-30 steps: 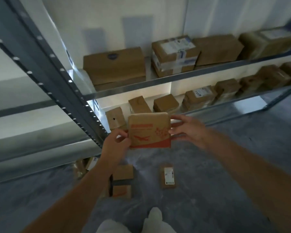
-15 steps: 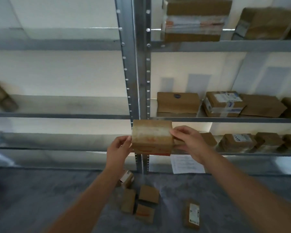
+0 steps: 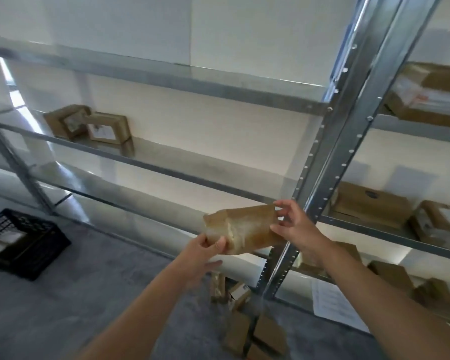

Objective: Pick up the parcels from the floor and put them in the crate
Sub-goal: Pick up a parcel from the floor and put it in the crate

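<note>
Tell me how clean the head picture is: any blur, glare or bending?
Head view: motion blur smears the brown paper parcel held by the left hand and right hand, and the small cardboard boxes on the grey floor; glare washes out the left end of the grey metal shelving; the wide lens slants its uprights; the black lattice crate is dim but legible.
</note>
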